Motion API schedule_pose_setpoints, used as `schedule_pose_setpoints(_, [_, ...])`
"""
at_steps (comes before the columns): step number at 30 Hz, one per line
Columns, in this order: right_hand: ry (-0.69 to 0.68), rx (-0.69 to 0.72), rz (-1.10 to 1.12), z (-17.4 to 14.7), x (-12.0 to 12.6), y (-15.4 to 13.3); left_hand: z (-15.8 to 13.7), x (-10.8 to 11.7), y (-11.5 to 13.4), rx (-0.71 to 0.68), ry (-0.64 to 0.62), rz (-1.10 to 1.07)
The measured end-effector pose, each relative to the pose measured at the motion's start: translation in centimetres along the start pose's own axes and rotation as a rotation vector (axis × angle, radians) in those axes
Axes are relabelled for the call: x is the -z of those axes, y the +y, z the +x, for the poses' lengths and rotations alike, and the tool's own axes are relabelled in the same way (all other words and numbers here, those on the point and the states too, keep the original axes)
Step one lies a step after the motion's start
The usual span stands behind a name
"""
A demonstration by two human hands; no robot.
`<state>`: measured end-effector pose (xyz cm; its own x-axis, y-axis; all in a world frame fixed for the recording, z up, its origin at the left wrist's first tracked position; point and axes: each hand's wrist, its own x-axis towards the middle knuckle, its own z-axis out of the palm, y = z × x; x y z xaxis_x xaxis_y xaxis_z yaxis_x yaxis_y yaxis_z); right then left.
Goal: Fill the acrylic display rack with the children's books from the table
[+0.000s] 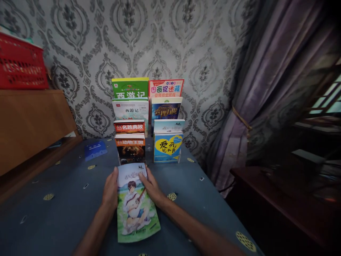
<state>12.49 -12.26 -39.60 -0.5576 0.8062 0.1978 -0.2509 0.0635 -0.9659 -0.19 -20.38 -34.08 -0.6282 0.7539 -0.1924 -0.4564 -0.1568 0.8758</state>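
Between my hands is a paperback book [137,209], its cover showing a seated figure with a guitar-like instrument on green grass. My left hand [110,188] grips the book's upper left edge. On the upper right edge, my right hand [151,185] is closed with the thumb on the cover; the fingers behind are hidden. Just beyond the held book stands a tiered clear rack with two columns of books. The front left one is a book with a lion cover [131,151]; the front right one is a blue book with a yellow heart [167,147].
A blue flat item [96,150] lies on the dark patterned tablecloth [66,213] at the left. A red basket [22,64] sits on a wooden cabinet [34,124]. Purple curtains [255,89] hang at the right, above a dark red table [287,199].
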Motion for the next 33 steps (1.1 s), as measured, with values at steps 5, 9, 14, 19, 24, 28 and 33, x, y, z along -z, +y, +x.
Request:
schedule_pose_setpoints(5, [-0.084, 0.056, 0.118, -0.1, -0.2, -3.7, -0.9, -1.9, 2.9, -0.347, 0.048, 0.228])
schedule_pose_setpoints(9, [-0.100, 0.245, -0.014, -0.2, 0.2, -6.0, -1.0, -2.3, 4.2, -0.592, -0.010, 0.330])
schedule_pose_setpoints(14, [-0.036, 0.293, -0.057, -0.6, 0.7, -5.4, -0.3, -1.1, 2.4, -0.533, -0.099, 0.333])
schedule_pose_setpoints(19, [-0.051, 0.225, 0.010, -1.5, 1.1, -3.3, -0.3, 0.7, -0.7, -0.333, -0.140, 0.309])
schedule_pose_setpoints(24, [-0.070, 0.124, 0.005, -2.5, 1.2, -2.4, -0.7, 1.6, -2.0, -0.241, -0.147, 0.308])
schedule_pose_setpoints(28, [-0.039, 0.107, -0.023, -3.1, 1.0, -3.3, -1.0, 1.2, -1.7, -0.244, -0.054, 0.287])
schedule_pose_setpoints(33, [-0.095, 0.044, 0.082, -3.4, 0.5, -3.9, -1.1, 1.8, -1.0, -0.104, 0.016, 0.249])
